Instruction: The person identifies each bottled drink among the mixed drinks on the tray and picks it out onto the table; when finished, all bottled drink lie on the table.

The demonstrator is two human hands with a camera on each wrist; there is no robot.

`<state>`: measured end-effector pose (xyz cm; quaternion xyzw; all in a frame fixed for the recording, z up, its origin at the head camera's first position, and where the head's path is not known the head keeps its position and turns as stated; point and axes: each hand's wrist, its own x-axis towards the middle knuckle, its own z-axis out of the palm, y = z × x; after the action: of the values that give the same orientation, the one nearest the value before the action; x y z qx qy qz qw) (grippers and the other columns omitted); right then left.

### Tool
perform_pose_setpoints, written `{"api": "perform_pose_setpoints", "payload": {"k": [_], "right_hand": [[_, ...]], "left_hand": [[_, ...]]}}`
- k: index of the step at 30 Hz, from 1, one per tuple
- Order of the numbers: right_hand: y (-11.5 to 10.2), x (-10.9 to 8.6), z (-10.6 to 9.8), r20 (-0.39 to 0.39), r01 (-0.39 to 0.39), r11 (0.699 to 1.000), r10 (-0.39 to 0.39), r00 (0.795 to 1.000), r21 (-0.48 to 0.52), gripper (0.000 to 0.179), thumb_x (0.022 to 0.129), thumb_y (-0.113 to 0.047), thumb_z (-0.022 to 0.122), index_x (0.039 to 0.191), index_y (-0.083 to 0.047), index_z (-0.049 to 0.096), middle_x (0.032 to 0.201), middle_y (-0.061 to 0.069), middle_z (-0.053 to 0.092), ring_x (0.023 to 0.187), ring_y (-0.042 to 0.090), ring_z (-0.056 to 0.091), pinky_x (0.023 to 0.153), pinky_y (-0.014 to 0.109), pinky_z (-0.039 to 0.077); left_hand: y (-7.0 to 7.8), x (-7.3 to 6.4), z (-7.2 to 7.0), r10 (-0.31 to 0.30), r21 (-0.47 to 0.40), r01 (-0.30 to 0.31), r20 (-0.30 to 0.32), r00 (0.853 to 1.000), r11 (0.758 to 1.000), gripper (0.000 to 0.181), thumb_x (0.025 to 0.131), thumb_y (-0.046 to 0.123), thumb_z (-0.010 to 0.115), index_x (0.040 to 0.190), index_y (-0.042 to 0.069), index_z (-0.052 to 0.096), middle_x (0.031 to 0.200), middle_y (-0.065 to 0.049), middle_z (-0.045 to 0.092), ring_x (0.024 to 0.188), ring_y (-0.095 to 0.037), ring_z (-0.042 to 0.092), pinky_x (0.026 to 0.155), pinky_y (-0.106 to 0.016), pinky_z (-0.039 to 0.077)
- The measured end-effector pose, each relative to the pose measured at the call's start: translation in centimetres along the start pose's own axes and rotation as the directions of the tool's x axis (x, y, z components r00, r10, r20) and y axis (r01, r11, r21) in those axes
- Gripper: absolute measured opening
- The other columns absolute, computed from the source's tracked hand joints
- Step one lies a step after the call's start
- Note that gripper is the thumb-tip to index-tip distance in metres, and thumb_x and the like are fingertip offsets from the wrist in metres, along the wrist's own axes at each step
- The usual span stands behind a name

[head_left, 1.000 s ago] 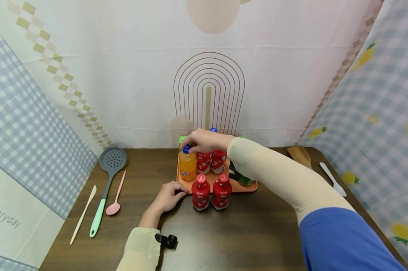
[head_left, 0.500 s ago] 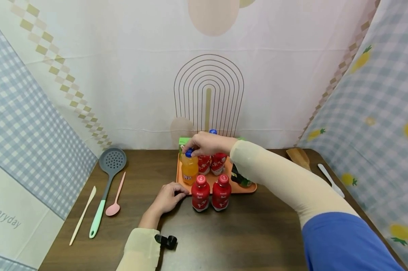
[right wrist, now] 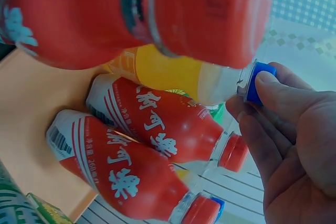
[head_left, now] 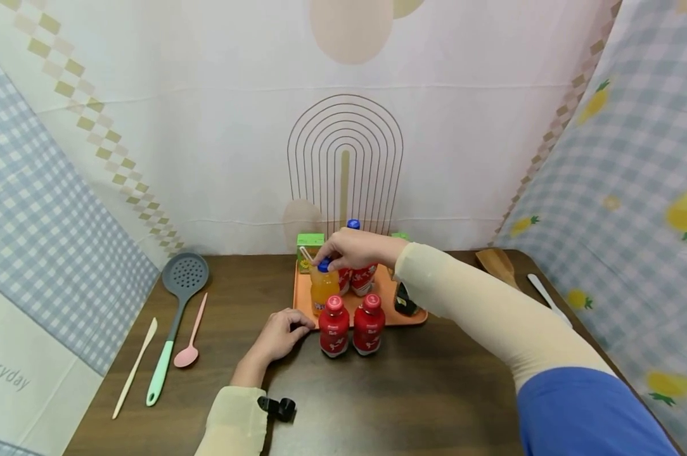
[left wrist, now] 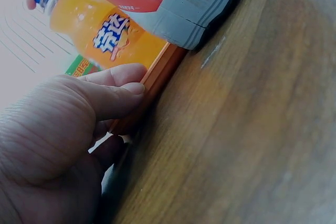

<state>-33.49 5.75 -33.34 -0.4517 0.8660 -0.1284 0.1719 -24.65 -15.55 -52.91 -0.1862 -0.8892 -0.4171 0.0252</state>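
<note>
My right hand (head_left: 352, 248) pinches the blue cap of an orange soda bottle (head_left: 324, 294) between thumb and fingers. The bottle stands upright over the left part of an orange tray (head_left: 303, 301). In the left wrist view, the thumb and finger of my left hand (left wrist: 68, 124) pinch the tray's rim at its near left corner. Two red bottles (head_left: 334, 332) stand at the tray's near edge, in front of the soda. Behind my right hand are two more red bottles (right wrist: 152, 119), partly hidden by it in the head view.
A green carton (head_left: 310, 239) with a straw is at the tray's back left, a blue-capped bottle (head_left: 353, 223) at the back. A dark item (head_left: 405, 301) is at the tray's right. Left lie a slotted turner (head_left: 185, 275), pink spoon (head_left: 187, 356) and knife (head_left: 135, 367); right, a wooden spatula (head_left: 497, 266).
My right hand has shifted the orange soda bottle a little right and toward the front, uncovering the green carton behind. My left hand stays at the tray corner.
</note>
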Motion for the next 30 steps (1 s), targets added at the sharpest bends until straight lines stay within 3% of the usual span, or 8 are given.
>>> {"api": "perform_pose_setpoints", "payload": {"k": [8,17,22,30], "right_hand": [[0.8,-1.8,0.5,-0.021,-0.007,1.0,0.007,1.0,0.008,0.031,0.093,-0.014,0.064,0.124,-0.019,0.067,0.106,-0.007,0.069,0.088,0.001,0.063,0.077,0.019,0.05],[2.7,-4.5,0.8,-0.086,-0.071,0.996,0.075,0.993,0.049,0.031,0.092,-0.015,0.066,0.122,-0.02,0.068,0.096,-0.007,0.07,0.071,0.009,0.06,0.063,0.024,0.051],[3.7,-5.7,0.8,-0.109,-0.098,0.991,0.108,0.988,0.091,0.029,0.092,-0.014,0.066,0.12,-0.018,0.069,0.101,-0.005,0.07,0.077,0.01,0.064,0.07,0.023,0.053],[5.0,-7.7,1.9,-0.181,-0.093,0.987,0.116,0.977,0.132,0.03,0.093,-0.015,0.065,0.122,-0.022,0.068,0.113,-0.005,0.068,0.084,0.012,0.064,0.067,0.026,0.053]], "left_hand": [[-0.1,-0.1,0.1,0.006,-0.013,-0.006,-0.004,1.0,1.0,0.016,0.084,0.005,0.073,0.084,0.02,0.075,0.088,0.013,0.067,0.091,-0.012,0.062,0.086,-0.039,0.049],[0.1,-0.1,0.0,-0.011,-0.013,0.011,-0.002,1.0,1.0,0.02,0.085,0.004,0.072,0.084,0.024,0.075,0.088,0.013,0.066,0.092,-0.013,0.061,0.086,-0.04,0.049],[-0.1,-0.1,-0.1,-0.017,0.002,0.017,-0.003,1.0,1.0,0.021,0.084,0.005,0.073,0.084,0.026,0.074,0.088,0.014,0.066,0.091,-0.012,0.061,0.085,-0.04,0.049],[0.1,-0.2,0.2,-0.011,0.003,0.011,-0.008,1.0,1.0,0.021,0.084,0.005,0.072,0.083,0.026,0.074,0.087,0.014,0.066,0.091,-0.012,0.061,0.084,-0.04,0.049]]}}
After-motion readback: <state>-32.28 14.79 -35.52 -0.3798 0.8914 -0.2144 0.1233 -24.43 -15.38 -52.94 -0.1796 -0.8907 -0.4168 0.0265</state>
